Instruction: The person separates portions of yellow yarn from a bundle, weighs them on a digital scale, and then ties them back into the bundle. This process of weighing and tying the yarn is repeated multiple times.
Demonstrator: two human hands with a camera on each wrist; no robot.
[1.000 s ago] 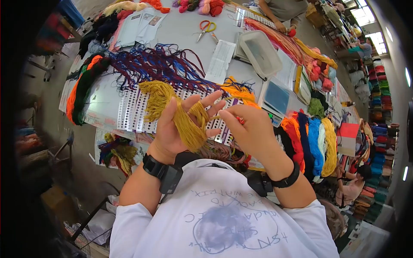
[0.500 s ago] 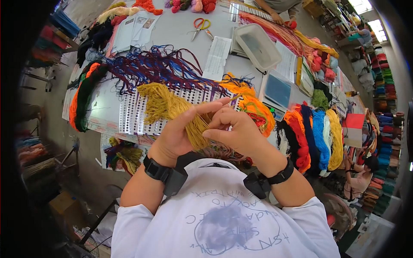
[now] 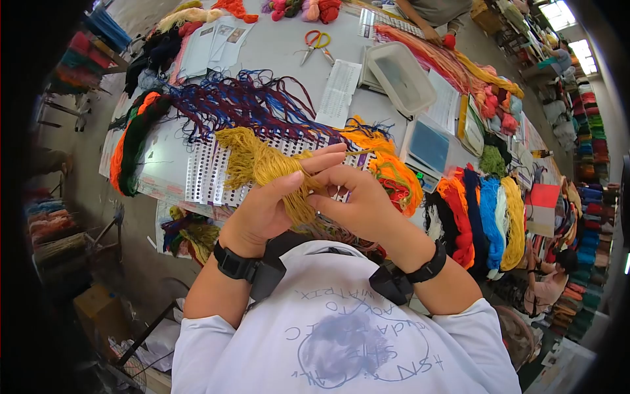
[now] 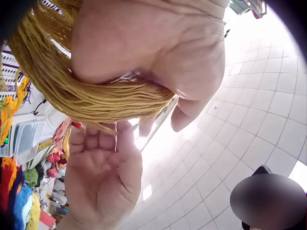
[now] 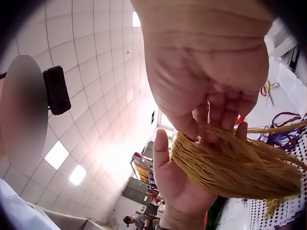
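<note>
A mustard yarn bundle hangs over the left hand, its loose tail pointing to the upper left. The left thumb lies across the strands. Close beside it, the right hand has its fingers bent and pinches strands at the bundle's right end. In the left wrist view the yarn passes around the left hand, above the right hand. The right wrist view has the right fingertips pressed into the yarn, with the left hand beneath. A thin strand runs out past the hands.
Perforated cards lie under the yarn on the table. Purple-blue strands, scissors, a plastic tray and a scale are beyond. Coloured skeins line the right edge; another person's hands are at the far side.
The right hand has moved left to meet the left hand and pinches the yarn. The left fingers, spread apart earlier, are now closer together, and the thumb has come down over the strands.
</note>
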